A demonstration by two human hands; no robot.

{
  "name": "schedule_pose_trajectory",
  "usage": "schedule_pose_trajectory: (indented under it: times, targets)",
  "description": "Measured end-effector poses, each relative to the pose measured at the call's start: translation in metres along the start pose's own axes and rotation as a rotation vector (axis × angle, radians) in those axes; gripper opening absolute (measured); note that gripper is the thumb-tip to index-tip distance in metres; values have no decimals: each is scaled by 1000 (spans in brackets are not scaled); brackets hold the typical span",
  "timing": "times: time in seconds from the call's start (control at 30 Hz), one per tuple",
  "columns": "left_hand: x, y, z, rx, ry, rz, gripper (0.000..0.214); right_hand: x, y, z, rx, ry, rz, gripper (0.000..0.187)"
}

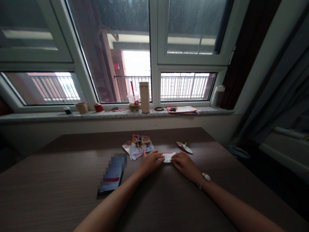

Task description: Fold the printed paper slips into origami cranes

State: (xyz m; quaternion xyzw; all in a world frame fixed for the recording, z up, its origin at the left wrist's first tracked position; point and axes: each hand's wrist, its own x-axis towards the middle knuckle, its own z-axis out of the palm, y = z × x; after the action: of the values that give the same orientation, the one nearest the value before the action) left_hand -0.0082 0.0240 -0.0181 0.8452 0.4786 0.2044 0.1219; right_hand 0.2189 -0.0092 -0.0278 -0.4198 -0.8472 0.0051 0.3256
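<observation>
The folded paper lies crosswise between left grip and right grip, each closed on its nearer end.

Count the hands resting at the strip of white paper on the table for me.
2: the left hand at the left end of the paper, the right hand at its right end. No others show.

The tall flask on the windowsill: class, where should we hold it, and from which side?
Probably around the middle of the flask, from the table side, slightly right: its body is straight, upright, with the window behind and the drink cup close on its left.
</observation>
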Motion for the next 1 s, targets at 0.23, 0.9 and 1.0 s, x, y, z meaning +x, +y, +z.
schedule_pose_trajectory:
  times: [0.23,0.9,1.0]
  targets:
    - [-1,-1,1,8,-23,39,31,2,-6,-6,-50,8,5,14]
    - [-4,8,-8,-21,-9,32,31,8,-14,-4,-106,92,106,18]
    - [-4,8,-9,-13,-14,21,31,7,-15,-3,-136,79,93,18]
